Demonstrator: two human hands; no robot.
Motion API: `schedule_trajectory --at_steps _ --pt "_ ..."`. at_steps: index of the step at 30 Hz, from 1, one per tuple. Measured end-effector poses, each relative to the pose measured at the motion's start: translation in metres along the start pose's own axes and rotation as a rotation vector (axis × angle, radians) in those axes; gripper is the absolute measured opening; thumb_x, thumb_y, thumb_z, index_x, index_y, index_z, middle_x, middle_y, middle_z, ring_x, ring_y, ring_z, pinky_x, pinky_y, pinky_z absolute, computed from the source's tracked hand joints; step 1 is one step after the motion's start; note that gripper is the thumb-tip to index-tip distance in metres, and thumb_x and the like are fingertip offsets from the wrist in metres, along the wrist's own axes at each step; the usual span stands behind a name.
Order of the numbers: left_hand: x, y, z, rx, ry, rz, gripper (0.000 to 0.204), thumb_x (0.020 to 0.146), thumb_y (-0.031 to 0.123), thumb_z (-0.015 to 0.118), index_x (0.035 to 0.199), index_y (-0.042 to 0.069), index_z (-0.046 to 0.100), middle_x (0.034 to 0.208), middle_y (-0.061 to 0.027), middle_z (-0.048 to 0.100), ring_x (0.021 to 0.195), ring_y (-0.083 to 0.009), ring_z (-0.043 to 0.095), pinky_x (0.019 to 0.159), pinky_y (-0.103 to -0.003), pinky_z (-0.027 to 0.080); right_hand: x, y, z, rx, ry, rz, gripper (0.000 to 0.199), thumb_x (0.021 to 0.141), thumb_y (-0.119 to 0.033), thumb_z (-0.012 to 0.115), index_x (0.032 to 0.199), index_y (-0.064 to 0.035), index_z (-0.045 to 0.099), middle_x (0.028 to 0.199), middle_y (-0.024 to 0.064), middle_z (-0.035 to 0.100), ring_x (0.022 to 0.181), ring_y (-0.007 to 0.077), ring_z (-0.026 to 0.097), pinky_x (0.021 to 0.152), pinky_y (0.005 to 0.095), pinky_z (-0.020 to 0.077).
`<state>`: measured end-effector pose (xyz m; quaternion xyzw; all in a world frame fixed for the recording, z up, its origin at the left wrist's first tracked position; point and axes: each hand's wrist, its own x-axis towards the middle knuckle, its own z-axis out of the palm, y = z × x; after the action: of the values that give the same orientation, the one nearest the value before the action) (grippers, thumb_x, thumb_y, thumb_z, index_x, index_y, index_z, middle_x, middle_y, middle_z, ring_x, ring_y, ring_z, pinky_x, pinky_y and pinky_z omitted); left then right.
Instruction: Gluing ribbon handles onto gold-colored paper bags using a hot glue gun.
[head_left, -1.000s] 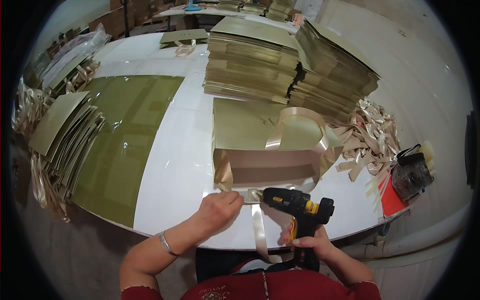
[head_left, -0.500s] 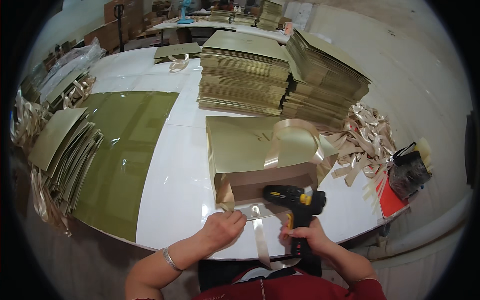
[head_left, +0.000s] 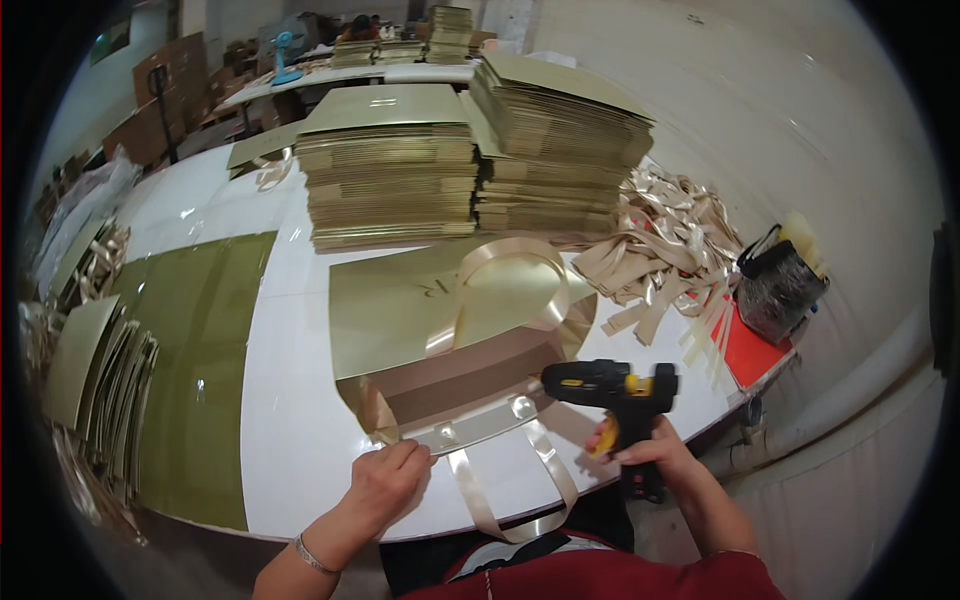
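A gold paper bag (head_left: 385,310) lies on its side with its mouth toward me, its brown inside showing. My left hand (head_left: 390,480) is closed, pinching the left end of the grey strip (head_left: 480,425) along the bag's near edge. In my right hand (head_left: 655,452) is a black and yellow glue gun (head_left: 610,385), held by its handle. Its nozzle points left, near the strip's right end. A satin ribbon (head_left: 470,490) loops toward me, both ends lying on the strip. Another ribbon loop (head_left: 470,290) rests across the bag's upper face.
Tall stacks of flat gold bags (head_left: 390,180) stand behind. To the right are a heap of loose ribbons (head_left: 670,240), a black pouch (head_left: 785,290) and a red sheet (head_left: 745,345). Ribboned bags (head_left: 75,360) lean at far left beside an olive sheet (head_left: 205,370).
The view has swung right, so the table things sit further left. The glue gun has moved right along the strip, and a second ribbon end now shows there. My left hand keeps its pinch.
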<state>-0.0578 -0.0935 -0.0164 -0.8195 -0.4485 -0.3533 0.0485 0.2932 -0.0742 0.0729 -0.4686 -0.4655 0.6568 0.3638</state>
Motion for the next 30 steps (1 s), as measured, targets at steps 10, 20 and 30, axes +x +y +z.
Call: schedule_trajectory --at_steps 10,20,30 --pt "0.006 0.009 0.006 -0.126 0.111 -0.118 0.017 0.065 -0.002 0.073 0.078 0.004 0.063 0.077 -0.0120 0.064 0.061 -0.0288 0.063 0.053 -0.035 0.050 -0.061 0.077 -0.160 -0.144 1.303 -0.331 0.019 0.070 -0.007 0.072 0.085 -0.0023 0.062 0.072 0.0033 0.061 0.057 0.0141 0.057 0.050 0.0295 0.0440" --pt "-0.001 0.005 0.010 -0.137 0.099 -0.157 0.016 0.066 -0.004 0.073 0.076 0.002 0.063 0.078 -0.0129 0.064 0.061 -0.0294 0.063 0.054 -0.033 0.050 -0.112 0.052 -0.263 0.357 1.058 -0.021 0.019 0.077 -0.013 0.064 0.091 -0.0018 0.059 0.074 0.0101 0.064 0.058 0.0199 0.062 0.053 0.0318 0.0570" --pt "0.000 0.004 0.019 -0.182 0.156 -0.107 0.019 0.065 -0.008 0.073 0.080 0.001 0.066 0.082 -0.0151 0.066 0.068 -0.0300 0.066 0.061 -0.033 0.053 -0.114 0.106 -0.340 0.546 1.010 -0.084 0.028 0.074 -0.021 0.068 0.087 0.0002 0.057 0.076 0.0141 0.063 0.061 0.0271 0.063 0.052 0.0379 0.0557"
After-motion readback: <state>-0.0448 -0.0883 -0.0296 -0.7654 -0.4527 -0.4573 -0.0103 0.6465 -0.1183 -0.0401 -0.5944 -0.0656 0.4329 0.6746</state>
